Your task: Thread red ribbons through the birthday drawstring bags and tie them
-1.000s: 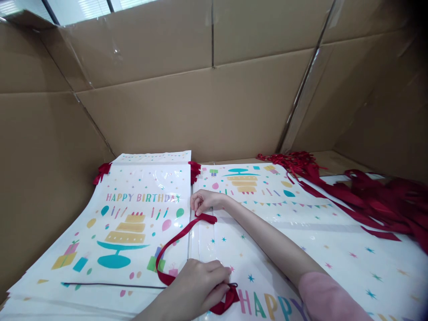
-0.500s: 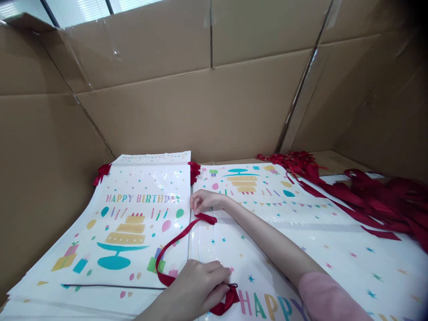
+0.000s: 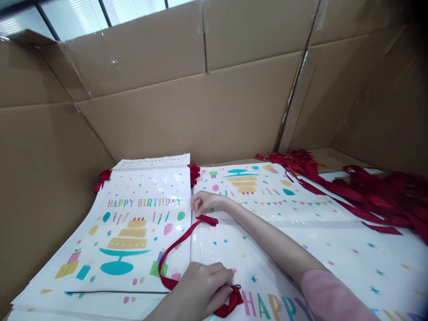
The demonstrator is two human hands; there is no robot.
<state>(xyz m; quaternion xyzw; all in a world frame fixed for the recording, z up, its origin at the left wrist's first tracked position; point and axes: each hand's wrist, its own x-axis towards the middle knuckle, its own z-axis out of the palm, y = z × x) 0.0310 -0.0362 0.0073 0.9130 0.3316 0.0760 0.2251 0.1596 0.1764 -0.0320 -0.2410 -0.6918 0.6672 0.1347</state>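
Observation:
My left hand (image 3: 203, 287) is closed at the bottom centre, pinching a gathered piece of red ribbon (image 3: 230, 307) and a thin dark rod (image 3: 117, 292). The rod lies leftward over the sheets and ends in a small loop right of my fingers. My right hand (image 3: 205, 203) is closed at the seam between two stacks; a red ribbon end (image 3: 209, 220) sits just under its fingertips. From there the ribbon curves down to my left hand. White plastic sheets printed HAPPY BIRTHDAY (image 3: 133, 189) are stacked to the left, and more printed sheets (image 3: 287, 245) lie beneath my right arm.
Tall cardboard walls (image 3: 150, 116) enclose the back and sides. A heap of loose red ribbons (image 3: 384, 196) lies at the right, with a tangle of thinner red strips (image 3: 290, 159) behind. Red ribbon bunches (image 3: 103, 178) stick out beside the left stack. Windows (image 3: 83, 15) show at the top left.
The view has tilted slightly, so the stacks and walls appear shifted a little. Both hands keep nearly the same hold and place on the ribbon.

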